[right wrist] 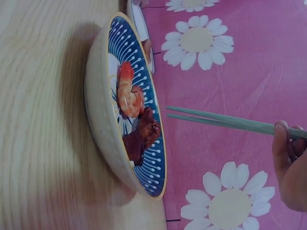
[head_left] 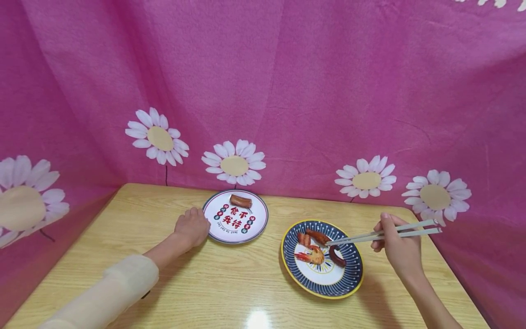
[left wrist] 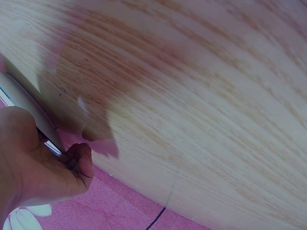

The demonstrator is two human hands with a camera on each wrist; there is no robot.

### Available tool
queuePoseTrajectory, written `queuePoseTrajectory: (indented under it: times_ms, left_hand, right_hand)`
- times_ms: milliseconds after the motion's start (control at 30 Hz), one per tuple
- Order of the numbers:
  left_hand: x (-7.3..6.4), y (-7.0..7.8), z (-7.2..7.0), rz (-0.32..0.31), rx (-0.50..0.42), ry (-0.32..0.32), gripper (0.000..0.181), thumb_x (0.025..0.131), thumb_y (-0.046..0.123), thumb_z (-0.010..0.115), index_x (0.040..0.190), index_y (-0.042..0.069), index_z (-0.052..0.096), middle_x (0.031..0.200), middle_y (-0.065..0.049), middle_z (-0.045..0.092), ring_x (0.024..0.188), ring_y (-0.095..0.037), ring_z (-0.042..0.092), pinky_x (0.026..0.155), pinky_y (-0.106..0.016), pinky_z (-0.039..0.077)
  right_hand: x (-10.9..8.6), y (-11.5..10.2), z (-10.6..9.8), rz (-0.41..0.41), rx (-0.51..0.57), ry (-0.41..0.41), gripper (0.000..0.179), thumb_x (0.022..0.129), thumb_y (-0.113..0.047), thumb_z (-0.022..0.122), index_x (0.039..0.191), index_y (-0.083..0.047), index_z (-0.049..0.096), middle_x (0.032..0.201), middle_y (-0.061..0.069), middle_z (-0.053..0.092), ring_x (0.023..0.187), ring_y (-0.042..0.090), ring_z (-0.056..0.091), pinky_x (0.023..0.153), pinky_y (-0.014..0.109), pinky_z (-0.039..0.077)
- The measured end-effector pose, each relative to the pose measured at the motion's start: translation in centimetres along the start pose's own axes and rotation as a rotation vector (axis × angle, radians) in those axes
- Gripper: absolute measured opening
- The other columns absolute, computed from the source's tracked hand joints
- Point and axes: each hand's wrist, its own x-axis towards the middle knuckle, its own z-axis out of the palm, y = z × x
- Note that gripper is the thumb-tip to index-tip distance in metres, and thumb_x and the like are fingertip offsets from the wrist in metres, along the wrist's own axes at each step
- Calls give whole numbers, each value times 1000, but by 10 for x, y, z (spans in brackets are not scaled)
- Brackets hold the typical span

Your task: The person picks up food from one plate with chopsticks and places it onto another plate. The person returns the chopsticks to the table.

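My right hand (head_left: 400, 249) holds a pair of pale green chopsticks (right wrist: 230, 120). Their tips hover over the blue-patterned dish (head_left: 353, 274), apart from the food in the right wrist view. In that dish lie a shrimp (head_left: 313, 256), a dark curved piece of food (head_left: 337, 257), a glossy brown piece (head_left: 318, 236) and a small reddish piece (head_left: 304, 240). Over to the left, my left hand (head_left: 192, 228) grips the left rim of a white plate (head_left: 256, 226) with red lettering, fingers curled at its edge (left wrist: 85, 160). A brown sausage piece (head_left: 240, 201) lies on that plate.
Both dishes stand on a light wood-grain table (head_left: 246, 283). Behind and beside it hangs a magenta cloth (head_left: 287, 91) printed with white daisies, meeting the table's back edge close behind the white plate.
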Motion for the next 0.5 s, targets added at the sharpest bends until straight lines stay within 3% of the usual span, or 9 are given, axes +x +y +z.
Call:
queuePoseTrajectory:
  times_ms: [233, 500]
  left_hand:
    - [-1, 0, -1, 12, -5, 17, 34, 102, 18, 41, 98, -14, 50, 85, -17, 41, 82, -31, 47, 73, -46, 49]
    - [0, 0, 1, -3, 4, -10, 35, 103, 19, 40, 101, -14, 50, 87, -17, 41, 84, -31, 47, 76, -46, 49]
  right_hand:
    - [4, -6, 10, -17, 12, -23, 40, 105, -22, 52, 76, 5, 61, 58, 13, 61, 43, 13, 59, 45, 26, 52]
    - [9, -11, 25, -37, 57, -43, 43, 105, -23, 52, 77, 9, 59, 56, 14, 59, 41, 12, 58, 43, 26, 51]
